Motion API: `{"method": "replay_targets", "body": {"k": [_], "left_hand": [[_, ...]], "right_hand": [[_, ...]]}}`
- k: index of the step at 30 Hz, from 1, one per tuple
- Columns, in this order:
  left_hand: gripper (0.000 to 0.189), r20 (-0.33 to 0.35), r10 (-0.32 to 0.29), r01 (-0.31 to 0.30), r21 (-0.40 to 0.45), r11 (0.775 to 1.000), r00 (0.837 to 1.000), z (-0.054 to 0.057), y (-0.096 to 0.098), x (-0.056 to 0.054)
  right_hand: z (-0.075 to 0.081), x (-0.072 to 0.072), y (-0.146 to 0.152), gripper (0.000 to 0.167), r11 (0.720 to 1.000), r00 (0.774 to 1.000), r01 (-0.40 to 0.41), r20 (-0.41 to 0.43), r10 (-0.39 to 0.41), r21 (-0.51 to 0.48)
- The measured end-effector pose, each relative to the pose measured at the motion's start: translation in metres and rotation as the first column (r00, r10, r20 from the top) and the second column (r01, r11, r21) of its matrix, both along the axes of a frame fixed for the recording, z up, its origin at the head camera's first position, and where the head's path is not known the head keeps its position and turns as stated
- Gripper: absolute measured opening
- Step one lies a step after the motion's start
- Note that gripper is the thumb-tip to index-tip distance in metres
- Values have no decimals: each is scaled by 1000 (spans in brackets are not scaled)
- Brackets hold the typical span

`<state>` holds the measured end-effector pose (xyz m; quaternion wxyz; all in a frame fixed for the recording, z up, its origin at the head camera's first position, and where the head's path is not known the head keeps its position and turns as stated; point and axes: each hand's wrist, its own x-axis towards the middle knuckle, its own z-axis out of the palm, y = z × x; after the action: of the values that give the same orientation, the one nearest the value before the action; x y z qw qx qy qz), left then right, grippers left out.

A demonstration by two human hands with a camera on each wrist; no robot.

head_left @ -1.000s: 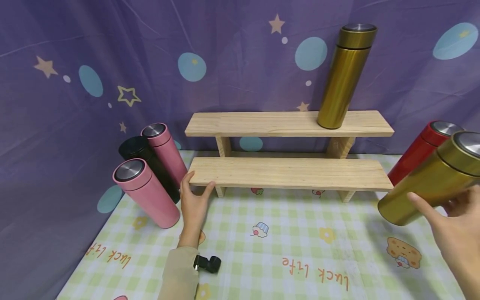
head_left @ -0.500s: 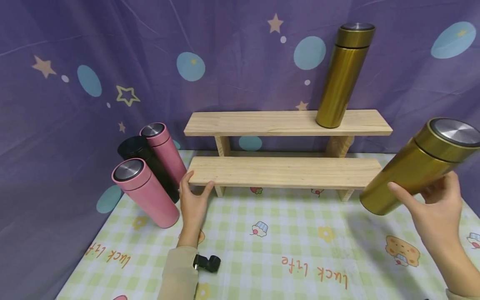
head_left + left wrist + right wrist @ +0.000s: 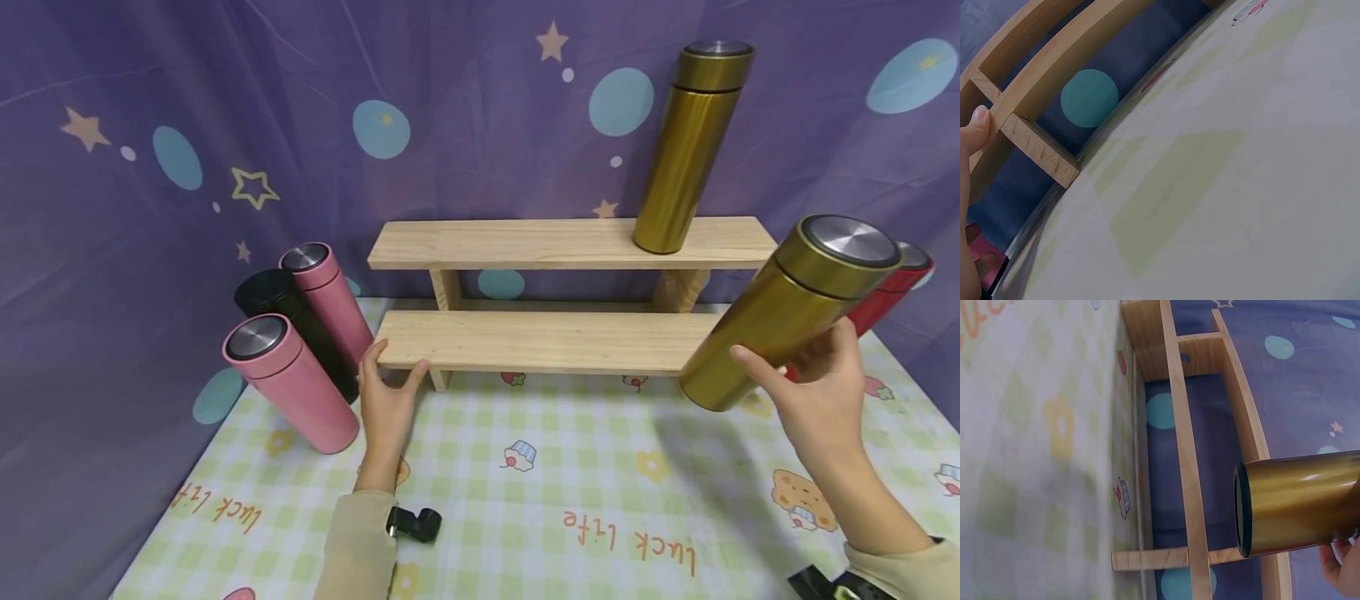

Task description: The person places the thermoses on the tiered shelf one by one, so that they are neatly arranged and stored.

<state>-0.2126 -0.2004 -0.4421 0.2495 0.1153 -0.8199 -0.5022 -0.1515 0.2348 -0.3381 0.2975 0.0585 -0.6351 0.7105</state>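
Observation:
My right hand (image 3: 821,404) grips a gold thermos bottle (image 3: 780,312) with a steel-topped lid, tilted and raised over the right end of the wooden two-tier shelf (image 3: 540,340). In the right wrist view the dark-rimmed base of this thermos (image 3: 1304,503) points toward the shelf, fingers at its side. My left hand (image 3: 386,412) holds the lower tier's front left corner, thumb on the front edge and fingers at the end. The left wrist view shows that thumb on the wood (image 3: 1054,69). A second gold thermos (image 3: 686,167) stands on the upper tier's right part.
Left of the shelf stand two pink thermoses (image 3: 296,387) with a black thermos (image 3: 300,321) between them. A red thermos (image 3: 888,292) stands at the right, partly hidden by the held one. A purple curtain (image 3: 465,67) hangs behind the checked tablecloth (image 3: 480,517).
My right hand has carried the gold thermos leftward and up, toward the shelf's right end. The red thermos, hidden half a second ago, shows again. My left hand stays on the shelf corner.

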Motion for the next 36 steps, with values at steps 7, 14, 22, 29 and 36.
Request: {"method": "replay_targets", "body": {"k": [7, 14, 22, 29, 36], "left_hand": [[78, -6, -1, 1, 0, 1000, 1000, 0, 0, 0], [77, -16, -6, 6, -4, 1000, 1000, 0, -1, 0], [78, -21, -7, 7, -1, 1000, 1000, -1, 0, 0], [77, -28, -7, 7, 2, 1000, 1000, -1, 0, 0], [77, -35, -10, 10, 0, 1000, 999, -1, 0, 0]], "right_hand": [[4, -8, -13, 71, 998, 998, 21, 55, -24, 58], [9, -15, -29, 69, 995, 999, 13, 49, -18, 103], [11, -21, -43, 67, 985, 998, 6, 53, -15, 171], [15, -28, -53, 69, 982, 998, -12, 65, 0, 187], [20, -36, -62, 69, 979, 998, -16, 65, 3, 202]]}}
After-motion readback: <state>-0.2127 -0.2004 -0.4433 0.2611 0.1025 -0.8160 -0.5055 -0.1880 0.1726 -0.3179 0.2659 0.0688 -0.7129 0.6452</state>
